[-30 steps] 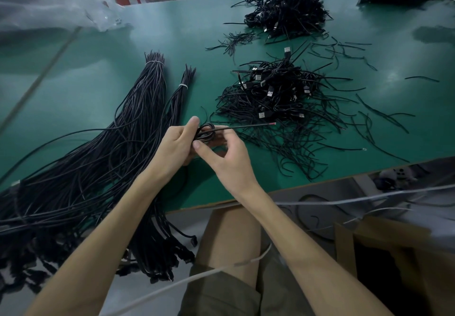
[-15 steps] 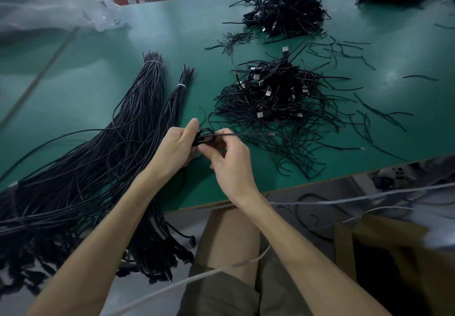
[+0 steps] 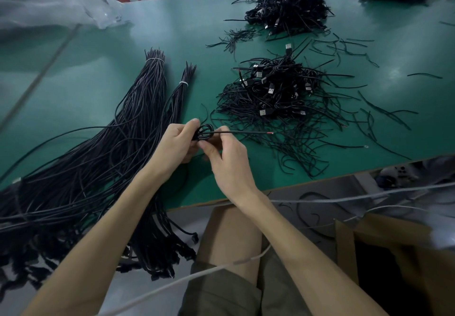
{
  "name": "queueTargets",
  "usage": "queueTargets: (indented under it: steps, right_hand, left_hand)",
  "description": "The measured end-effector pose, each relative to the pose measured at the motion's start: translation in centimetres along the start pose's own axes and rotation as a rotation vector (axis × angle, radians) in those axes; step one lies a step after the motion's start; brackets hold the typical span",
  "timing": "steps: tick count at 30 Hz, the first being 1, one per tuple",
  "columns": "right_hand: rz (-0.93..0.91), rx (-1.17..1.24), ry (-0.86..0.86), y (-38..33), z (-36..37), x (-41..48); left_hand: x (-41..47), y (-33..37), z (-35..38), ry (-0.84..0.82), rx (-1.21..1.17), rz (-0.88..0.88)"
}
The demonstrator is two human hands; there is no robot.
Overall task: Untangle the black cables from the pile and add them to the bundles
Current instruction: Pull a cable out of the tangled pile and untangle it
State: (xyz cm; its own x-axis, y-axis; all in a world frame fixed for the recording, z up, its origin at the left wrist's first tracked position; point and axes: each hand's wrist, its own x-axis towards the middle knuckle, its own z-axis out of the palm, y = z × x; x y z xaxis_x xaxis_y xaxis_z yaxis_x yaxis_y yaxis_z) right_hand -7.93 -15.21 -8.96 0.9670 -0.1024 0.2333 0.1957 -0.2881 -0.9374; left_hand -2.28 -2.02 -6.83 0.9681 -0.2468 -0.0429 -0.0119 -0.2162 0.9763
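1. The left hand (image 3: 176, 143) pinches a small coiled knot of black cable (image 3: 203, 131) between thumb and fingers. The right hand (image 3: 227, 162) has its grip closed on the same knot from the near side, fingertips curled in as if picking at a loop.
2. The cable is held just above the table (image 3: 73, 82), near its front edge. One straight tail pokes out to the right and ends in a bared red tip (image 3: 269, 132).
3. It looks light, thin and springy. I'd expect it to bend freely but hold its curl, and the smooth jacket may slide under the fingers.
4. The best hold seems to be close to the knot, not at the stripped tip, which looks delicate.
5. Right of the hands, toward the table's middle, lies the tangled pile (image 3: 278, 94) with its plugs. To the left lie the tied bundles (image 3: 147, 89), trailing off the front edge.
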Motion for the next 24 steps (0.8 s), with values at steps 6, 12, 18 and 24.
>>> queueTargets:
  steps: [6,12,18,24]
  right_hand:
    - [-0.061,-0.018,0.014,0.1,0.1,-0.1]
    - [-0.161,-0.112,0.128,0.3,0.3,-0.8]
    - [-0.195,-0.148,0.210,-0.4,-0.4,-0.7]
    - [-0.308,-0.300,0.177,-1.5,-2.7,-0.7]
  left_hand:
    - [0.2,0.1,0.0,-0.007,-0.030,-0.044]
    - [-0.2,0.2,0.2,-0.028,0.011,0.000]
    - [-0.9,1.2,-0.1,-0.021,0.136,0.179]
    - [-2.4,2.9,-1.7,-0.176,0.109,0.269]
